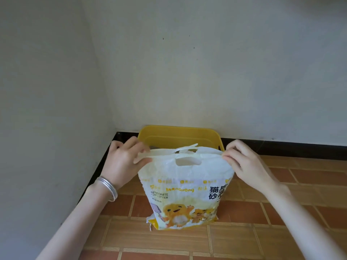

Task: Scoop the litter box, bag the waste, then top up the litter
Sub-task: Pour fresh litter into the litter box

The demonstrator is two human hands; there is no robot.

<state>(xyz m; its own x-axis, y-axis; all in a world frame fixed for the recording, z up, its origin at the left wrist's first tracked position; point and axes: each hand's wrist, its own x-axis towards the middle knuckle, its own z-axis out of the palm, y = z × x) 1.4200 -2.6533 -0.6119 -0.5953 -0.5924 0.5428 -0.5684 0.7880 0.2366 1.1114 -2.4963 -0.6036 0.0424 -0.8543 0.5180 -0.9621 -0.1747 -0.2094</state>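
A white and yellow bag of bentonite cat litter (185,192) stands upright on the tiled floor, its top edge with the cut-out handle stretched flat. My left hand (124,160) pinches the bag's top left corner. The top right corner is pinched by my right hand (244,162). Behind the bag, against the wall, sits the yellow litter box (178,135). The bag hides most of the box's inside; only a small grey patch shows near the left.
White walls meet in a corner at the left, with a black skirting strip (281,145) along their base. Brown and orange floor tiles (262,231) spread out in front and to the right. A silver bangle (109,186) circles my left wrist.
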